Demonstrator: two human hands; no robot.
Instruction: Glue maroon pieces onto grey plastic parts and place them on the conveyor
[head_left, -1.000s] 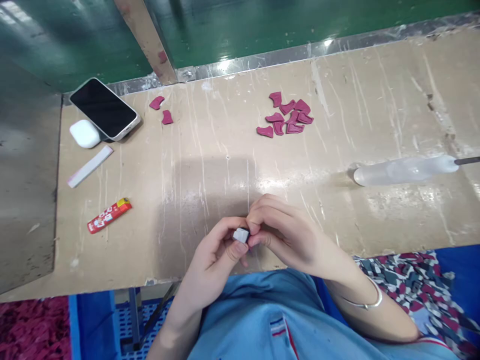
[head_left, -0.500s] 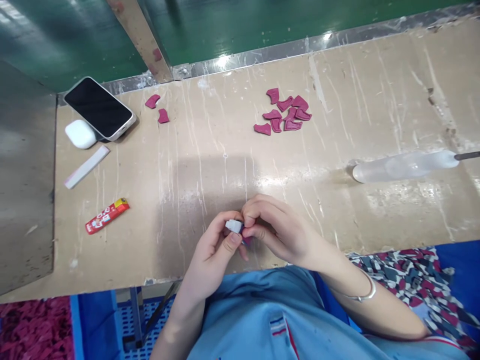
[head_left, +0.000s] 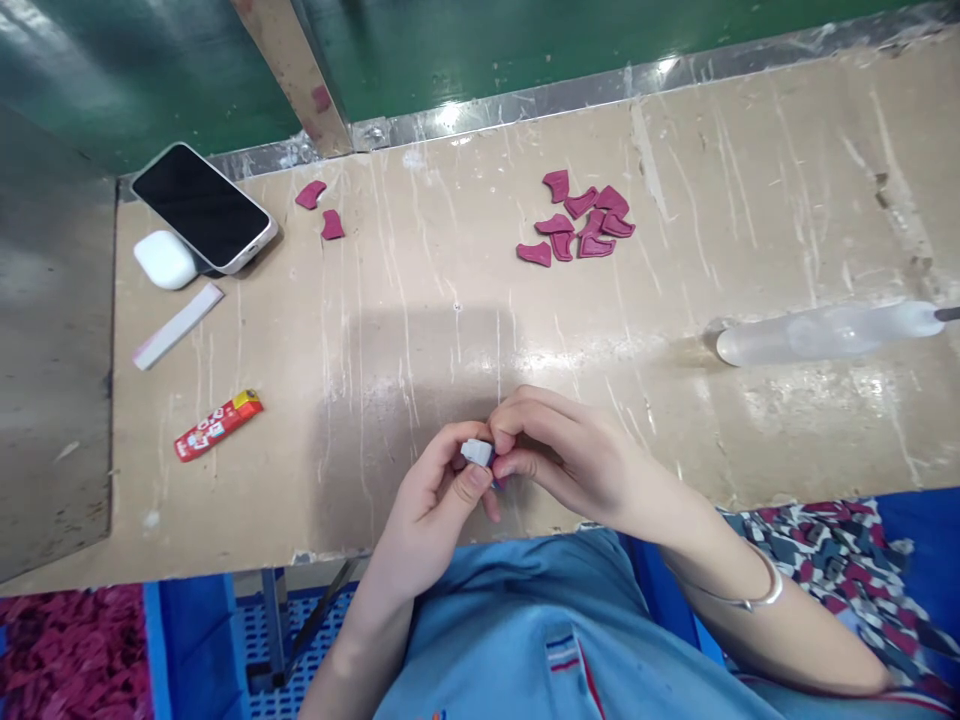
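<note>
Near the front edge of the table, both hands meet over a small light-grey piece (head_left: 478,452). My left hand (head_left: 442,490) is closed, gripping the piece between thumb and forefinger. Its far end and a bit of maroon and blue below it are mostly covered by fingers. My right hand (head_left: 555,450) pinches at the right end of the same piece, thumb and fingertips together. Beyond the hands lies a loose group of flat maroon pieces (head_left: 596,246), some overlapping. Two more maroon pieces (head_left: 333,225) lie farther left.
On the left are a phone (head_left: 206,205), a white case (head_left: 165,260), a pale strip (head_left: 178,326) and a red packet (head_left: 217,427). A translucent bottle (head_left: 817,335) lies at right. Below the table edge are maroon pieces (head_left: 75,660) and mixed-colour pieces (head_left: 847,560).
The whole view has shifted slightly, with the table things appearing a little farther right. Both hands keep nearly the same hold on the grey piece.
</note>
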